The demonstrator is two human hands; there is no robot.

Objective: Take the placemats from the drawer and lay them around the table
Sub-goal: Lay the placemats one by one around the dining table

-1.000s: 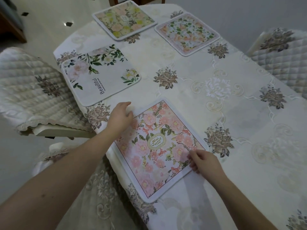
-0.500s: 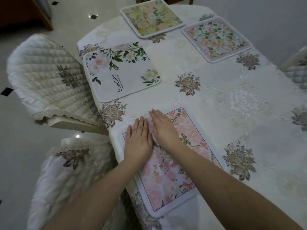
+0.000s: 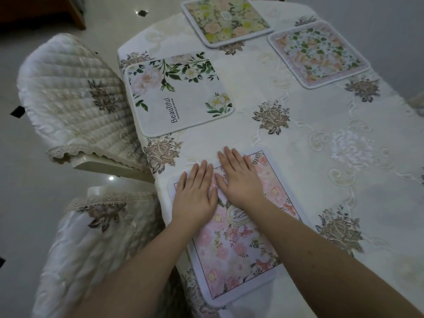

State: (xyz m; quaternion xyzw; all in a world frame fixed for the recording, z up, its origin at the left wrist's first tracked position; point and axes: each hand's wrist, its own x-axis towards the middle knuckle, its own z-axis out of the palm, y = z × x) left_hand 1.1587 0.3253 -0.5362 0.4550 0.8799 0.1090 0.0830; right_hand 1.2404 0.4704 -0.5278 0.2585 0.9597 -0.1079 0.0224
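Left hand (image 3: 195,198): flat, fingers straight and together, palm down on the far-left part of the pink placemat (image 3: 238,244); holds nothing, only presses.
Right hand (image 3: 238,177): likewise flat and spread, palm down on the same mat just beside the left hand, fingertips reaching its far edge; nothing gripped.

Pink placemat: lies on the table (image 3: 332,171) at the near-left edge, in front of the nearer covered chair (image 3: 96,237); its near corner seems to hang a little over the table edge.
White "Beautiful" placemat (image 3: 176,92): beyond the pink placemat, along the same edge, before the farther quilted chair (image 3: 75,99).
Yellow-green placemat (image 3: 227,18): farther still from the pink placemat, at the table's far end.
Pale green-and-peach placemat (image 3: 319,52): across from the pink placemat, far right.

Step in hand, as judged: smoothing and seating the fourth mat at its place. Four mats are down; the right side across from the pink placemat shows no mat, so the task looks partly done.
Next move calls for: lifting both palms without dragging the mat, perhaps nudging it fully onto the table, then fetching any remaining mats. The drawer is not in view.
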